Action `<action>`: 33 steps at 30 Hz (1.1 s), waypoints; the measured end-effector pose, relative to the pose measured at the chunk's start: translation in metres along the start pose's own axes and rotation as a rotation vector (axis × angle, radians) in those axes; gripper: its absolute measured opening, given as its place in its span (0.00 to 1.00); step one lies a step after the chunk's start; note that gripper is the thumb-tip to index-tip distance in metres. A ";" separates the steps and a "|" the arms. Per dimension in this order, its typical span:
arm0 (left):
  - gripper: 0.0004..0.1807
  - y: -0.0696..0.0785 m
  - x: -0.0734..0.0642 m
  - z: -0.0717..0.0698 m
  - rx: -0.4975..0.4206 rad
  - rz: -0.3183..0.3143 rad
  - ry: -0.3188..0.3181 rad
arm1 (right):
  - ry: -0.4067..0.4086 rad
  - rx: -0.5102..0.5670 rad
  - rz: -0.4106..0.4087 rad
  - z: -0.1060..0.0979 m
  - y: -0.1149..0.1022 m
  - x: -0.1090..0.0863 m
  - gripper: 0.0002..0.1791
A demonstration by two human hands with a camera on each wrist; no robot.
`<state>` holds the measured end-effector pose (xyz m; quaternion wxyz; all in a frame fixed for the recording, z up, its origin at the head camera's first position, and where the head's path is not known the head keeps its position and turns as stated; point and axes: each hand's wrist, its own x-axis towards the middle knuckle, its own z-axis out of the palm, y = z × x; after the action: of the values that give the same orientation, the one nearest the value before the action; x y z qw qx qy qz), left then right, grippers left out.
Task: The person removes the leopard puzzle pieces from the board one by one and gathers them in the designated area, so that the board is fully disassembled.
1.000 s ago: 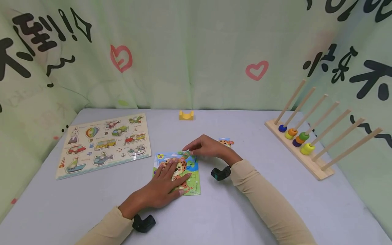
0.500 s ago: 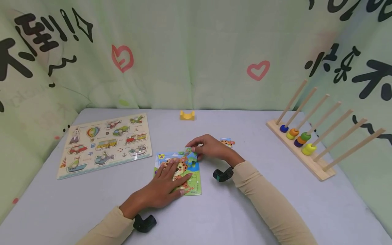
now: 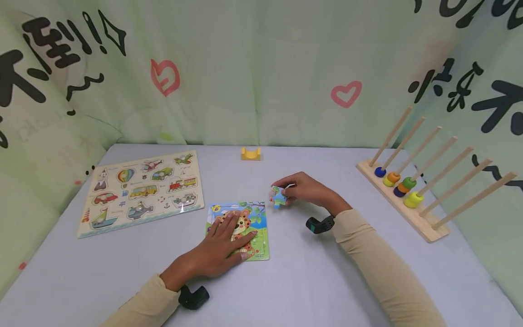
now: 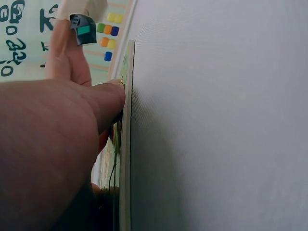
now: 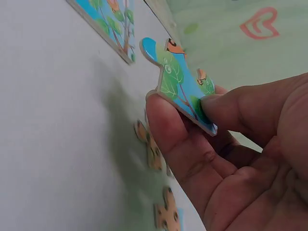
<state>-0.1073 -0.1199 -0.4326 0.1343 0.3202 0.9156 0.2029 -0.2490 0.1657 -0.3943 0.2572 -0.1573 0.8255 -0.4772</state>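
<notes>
My left hand (image 3: 216, 251) rests with spread fingers on a leopard jigsaw puzzle (image 3: 264, 250), covering part of its picture. In the left wrist view, the thumb (image 4: 108, 98) lies over the edge of the puzzle board (image 4: 126, 168). Off the board's upper right corner, my right hand (image 3: 309, 190) pinches a blue jigsaw piece (image 3: 278, 197) with green leaves between thumb and fingers. The right wrist view shows the held jigsaw piece (image 5: 180, 84) raised above the table. Beyond that hand lie spotted orange puzzle pieces (image 5: 168, 211), hidden in the head view.
A vehicle picture board (image 3: 143, 190) lies at the left. A yellow cradle-shaped block (image 3: 251, 154) sits near the back edge. At the right stands a wooden peg rack (image 3: 402, 200) with coloured beads. Green cloth (image 3: 253, 68) hangs behind the white table (image 3: 261, 295).
My right hand has lifted the leafy jigsaw piece off the puzzle's upper right corner and carried it to the right and back. My left hand has stayed on the board.
</notes>
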 end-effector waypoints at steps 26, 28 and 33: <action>0.29 0.001 0.001 0.000 0.008 -0.004 0.003 | 0.200 -0.133 0.112 -0.076 0.043 -0.047 0.18; 0.29 0.001 0.000 0.000 0.013 -0.010 0.001 | 0.212 -0.153 0.124 -0.079 0.046 -0.049 0.18; 0.29 0.000 0.001 0.001 0.007 -0.021 -0.008 | 0.232 -0.175 0.145 -0.082 0.054 -0.050 0.18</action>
<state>-0.1073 -0.1188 -0.4334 0.1392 0.3118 0.9190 0.1969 -0.2559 0.2755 -0.3943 0.1794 -0.0627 0.8972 -0.3987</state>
